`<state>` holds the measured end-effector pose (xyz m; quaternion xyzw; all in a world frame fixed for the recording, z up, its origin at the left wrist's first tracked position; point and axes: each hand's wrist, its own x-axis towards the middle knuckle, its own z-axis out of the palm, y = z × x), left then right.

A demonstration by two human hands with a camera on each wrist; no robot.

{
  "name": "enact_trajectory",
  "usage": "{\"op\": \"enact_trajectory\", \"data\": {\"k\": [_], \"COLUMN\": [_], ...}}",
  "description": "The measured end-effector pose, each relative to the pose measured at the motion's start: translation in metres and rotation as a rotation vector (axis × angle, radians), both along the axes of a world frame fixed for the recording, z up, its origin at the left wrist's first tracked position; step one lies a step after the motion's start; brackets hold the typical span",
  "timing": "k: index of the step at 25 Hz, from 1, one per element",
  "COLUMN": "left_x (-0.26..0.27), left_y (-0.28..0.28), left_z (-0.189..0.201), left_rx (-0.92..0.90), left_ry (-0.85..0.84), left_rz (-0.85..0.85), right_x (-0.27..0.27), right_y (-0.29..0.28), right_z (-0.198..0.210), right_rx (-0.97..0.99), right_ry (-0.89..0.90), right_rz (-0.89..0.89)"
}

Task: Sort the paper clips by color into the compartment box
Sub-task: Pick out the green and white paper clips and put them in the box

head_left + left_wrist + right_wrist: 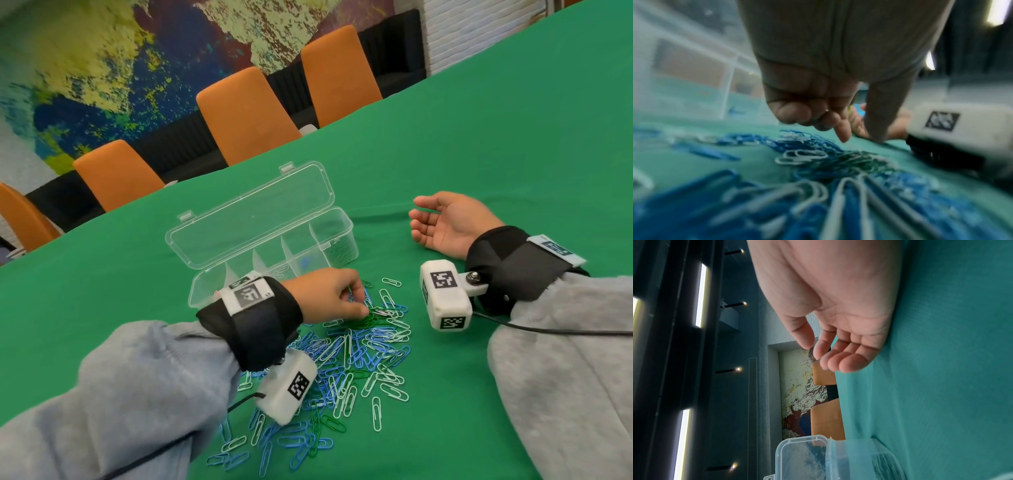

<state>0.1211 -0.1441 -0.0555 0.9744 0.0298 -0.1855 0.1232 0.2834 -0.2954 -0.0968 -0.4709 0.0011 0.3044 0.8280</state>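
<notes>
My left hand [329, 294] hovers low over a heap of paper clips [356, 349] that covers the near middle of the green table [513, 154]. Just behind the heap stands a clear box [274, 246]; its raised lid [253, 212] walls off the far side, while the compartments are open from above. My right hand [445, 222] lies palm up to the right of the box. Bare cloth runs between the two. Orange chairs [246, 113] line the far edge.
</notes>
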Motion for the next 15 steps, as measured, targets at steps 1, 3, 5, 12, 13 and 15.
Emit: {"op": "enact_trajectory", "data": {"k": [1,3,5,12,13,15], "left_x": [0.000,0.001,0.000,-0.006,-0.006,-0.008], "left_y": [-0.002,-0.005,-0.007,-0.007,-0.005,0.003], "left_z": [-0.001,-0.005,-0.009,-0.017,-0.016,-0.012], "left_rx": [0.150,0.312,0.371,0.392,0.362,0.221], "left_ry": [0.034,0.051,0.021,0.010,0.011,0.015], "left_rz": [-0.076,-0.120,-0.162,-0.264,-0.249,-0.164], "right_x": [0.000,0.000,0.000,0.000,0.000,0.000], "right_y": [0.000,0.000,0.000,0.001,0.001,0.000], "right_z": [0.000,0.000,0.000,0.000,0.000,0.000], "right_rx": [0.000,0.000,0.002,0.011,0.012,0.014], "right_ry": [0.001,0.003,0.006,0.015,0.016,0.019], "right_rz": [0.000,0.001,-0.004,-0.010,-0.013,-0.016]}}
